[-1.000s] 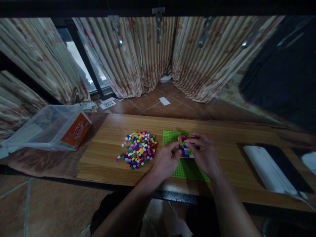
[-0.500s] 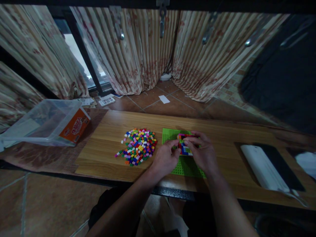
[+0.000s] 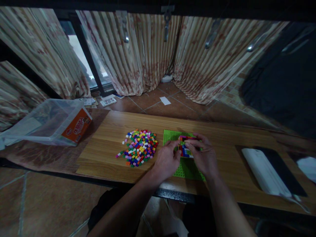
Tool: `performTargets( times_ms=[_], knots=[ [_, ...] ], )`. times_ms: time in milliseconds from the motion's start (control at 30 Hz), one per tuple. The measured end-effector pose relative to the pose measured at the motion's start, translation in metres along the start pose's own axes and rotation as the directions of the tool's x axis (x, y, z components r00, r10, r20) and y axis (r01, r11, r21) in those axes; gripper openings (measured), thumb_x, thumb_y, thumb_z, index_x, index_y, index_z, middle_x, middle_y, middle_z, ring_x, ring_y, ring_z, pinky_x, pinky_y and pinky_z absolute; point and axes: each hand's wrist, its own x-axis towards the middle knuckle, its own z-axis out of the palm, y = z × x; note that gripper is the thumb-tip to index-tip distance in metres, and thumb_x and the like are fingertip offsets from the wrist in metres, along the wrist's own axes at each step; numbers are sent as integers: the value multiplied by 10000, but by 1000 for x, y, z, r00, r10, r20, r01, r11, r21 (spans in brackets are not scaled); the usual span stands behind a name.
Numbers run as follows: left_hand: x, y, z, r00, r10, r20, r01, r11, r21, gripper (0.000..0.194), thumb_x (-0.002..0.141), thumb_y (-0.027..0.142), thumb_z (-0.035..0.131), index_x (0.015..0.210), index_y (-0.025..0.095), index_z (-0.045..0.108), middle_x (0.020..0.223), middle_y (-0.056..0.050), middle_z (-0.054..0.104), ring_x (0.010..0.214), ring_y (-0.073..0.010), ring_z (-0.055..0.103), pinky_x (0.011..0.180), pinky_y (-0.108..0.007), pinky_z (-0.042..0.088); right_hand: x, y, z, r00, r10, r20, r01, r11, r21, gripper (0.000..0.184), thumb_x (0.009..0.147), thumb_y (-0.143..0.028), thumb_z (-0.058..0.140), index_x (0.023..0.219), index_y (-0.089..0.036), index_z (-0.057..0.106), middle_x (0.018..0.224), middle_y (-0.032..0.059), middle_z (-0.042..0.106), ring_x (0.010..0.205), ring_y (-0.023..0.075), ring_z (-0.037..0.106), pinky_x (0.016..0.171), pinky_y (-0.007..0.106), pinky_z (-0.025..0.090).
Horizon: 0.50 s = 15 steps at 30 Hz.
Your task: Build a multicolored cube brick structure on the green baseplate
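Observation:
A green studded baseplate (image 3: 170, 135) lies on the wooden table, with a low multicoloured build of small toy bricks (image 3: 185, 152) on it. My left hand (image 3: 168, 159) has its fingers curled and closed at the build's left edge. From the right, my right hand (image 3: 206, 154) reaches over the build, thumb and fingers pinched together above its upper part. Any single brick between those fingertips is too small to make out. Both hands cover parts of the build. Left of the baseplate is a loose heap of small coloured bricks (image 3: 142, 146).
On the left stands a clear plastic bin (image 3: 51, 140) with an orange label. A white pouch-like item (image 3: 265, 172) and a dark flat item (image 3: 283, 171) lie on the right of the wooden table (image 3: 103, 154). Striped curtains (image 3: 153, 56) hang beyond it.
The camera view has shifted slightly, so everything sits a little lower and farther right. Both hands stay at the brick build, with only slight finger movement.

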Motion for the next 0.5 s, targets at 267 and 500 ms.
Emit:
performTargets(
  times_ms=[267,500],
  knots=[
    [-2,2,-1,1000,21,10,-21,998,54,402,869,184,520,1259,190,617,1131,-84,687,880,-181,662,850,-334,552,0,5,-3,1000,-1,-8,1,999,-45,180,792,-425,689,818,-275,786,1225,80,614,1188,284,552,1042,525,385],
    [-3,5,-2,1000,16,12,-17,998,54,416,871,182,512,1276,168,607,1158,-99,681,927,-199,660,885,-346,541,0,7,-1,1000,7,-8,-7,1000,-11,186,785,-424,694,824,-269,788,1239,80,615,1199,280,543,1043,515,382]
  ],
)
